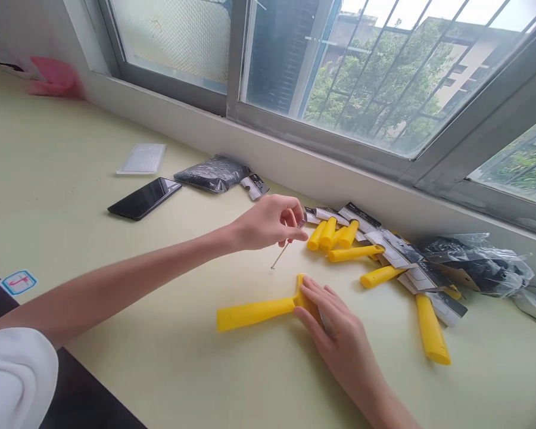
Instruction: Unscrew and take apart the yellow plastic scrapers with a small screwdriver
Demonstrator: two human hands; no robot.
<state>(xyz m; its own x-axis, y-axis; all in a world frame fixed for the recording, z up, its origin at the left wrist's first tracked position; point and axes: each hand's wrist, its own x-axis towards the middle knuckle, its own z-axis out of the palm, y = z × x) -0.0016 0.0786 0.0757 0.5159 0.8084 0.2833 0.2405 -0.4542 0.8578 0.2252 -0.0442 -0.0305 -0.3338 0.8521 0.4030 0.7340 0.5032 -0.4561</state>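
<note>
My left hand is closed in a pinch on a thin metal rod with a small tip, like a slim screwdriver. The rod slants down to the left over the table, its upper end partly hidden by my fingers. Below it, my right hand grips the head of a yellow scraper lying on the table. The scraper's handle points left; my fingers cover most of its wide head. To the right of both hands lies a pile of more yellow scrapers with black-and-white card sleeves on their heads.
A black phone, a whitish flat plastic case and a black plastic-wrapped packet lie at the back left. A clear bag with black contents sits at the right by the window wall. Pink plastic is at the far left.
</note>
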